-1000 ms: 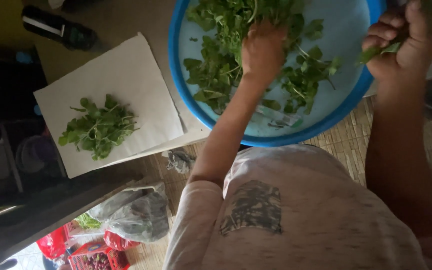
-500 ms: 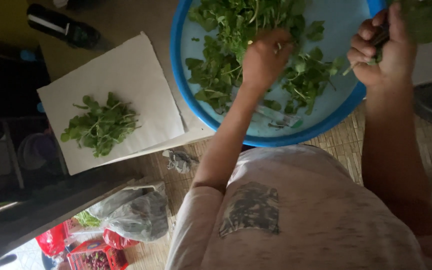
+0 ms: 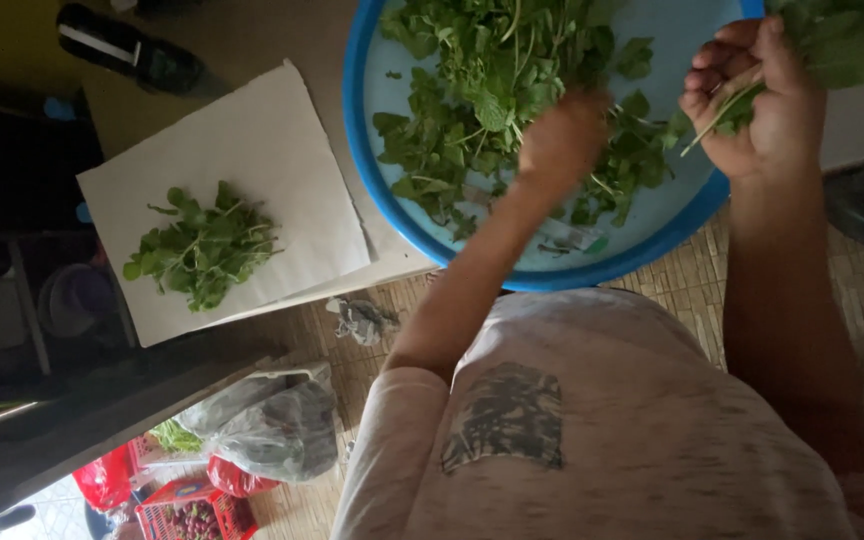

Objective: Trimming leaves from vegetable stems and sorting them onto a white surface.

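While dim light covers most of the room, the big blue basin (image 3: 392,215) stands out at the far right, loaded with loose green herbs (image 3: 492,90). Left hand (image 3: 564,140) is down among the leaves, fingers closed on a tuft, slightly blurred. Right hand (image 3: 757,100) is raised at the basin's right rim, clamped on a bunch of herb stems (image 3: 832,40). Hands well apart.

Floor: woven matting, tan. A pale paper sheet (image 3: 282,160) lies left of the basin, its edge tucked under the rim, with a small pile of picked sprigs (image 3: 202,245) on it. Dark bottle (image 3: 127,50) lies at far left. Crumpled scrap (image 3: 362,318) just near of the sheet. Near left: grey plastic bag (image 3: 272,420), red crate (image 3: 187,505). Dark furniture fills the left side, details unclear.
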